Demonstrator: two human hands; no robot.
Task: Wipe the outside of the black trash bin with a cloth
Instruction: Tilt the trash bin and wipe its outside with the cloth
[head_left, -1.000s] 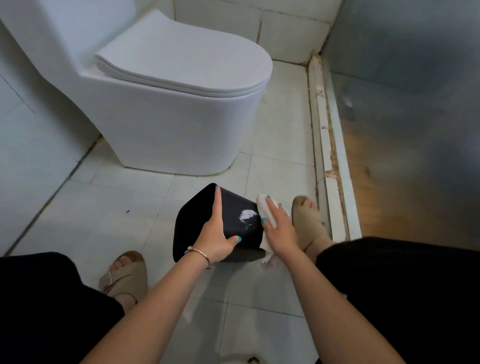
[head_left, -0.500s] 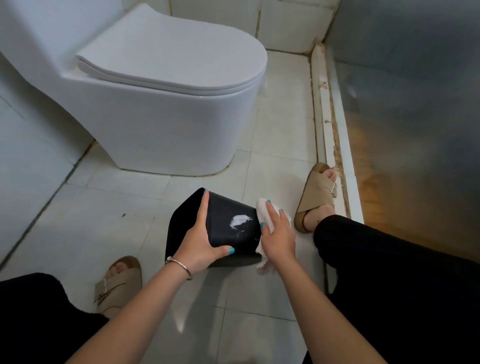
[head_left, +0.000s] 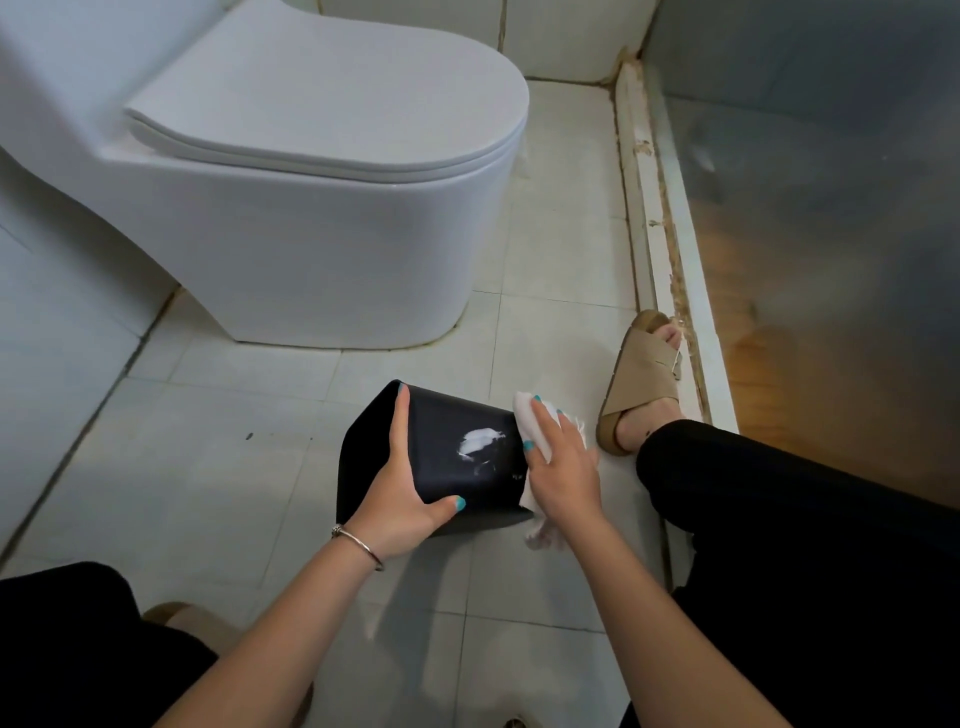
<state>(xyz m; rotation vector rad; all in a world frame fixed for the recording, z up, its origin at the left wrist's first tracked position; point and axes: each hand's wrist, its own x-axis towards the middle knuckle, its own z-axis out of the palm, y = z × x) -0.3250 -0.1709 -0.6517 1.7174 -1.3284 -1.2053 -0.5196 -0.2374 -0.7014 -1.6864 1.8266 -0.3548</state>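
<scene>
My left hand (head_left: 400, 499) grips the tipped black trash bin (head_left: 457, 457); my right hand (head_left: 563, 467) presses the white cloth (head_left: 530, 423) flat against its end. White smear (head_left: 480, 439) between my hands remains unwiped.

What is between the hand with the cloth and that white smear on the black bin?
Nothing visible. The right hand presses the white cloth against the right end of the black bin, and the white smear lies just left of it on bare black surface. The left hand grips the bin farther left, clear of that stretch.
</scene>
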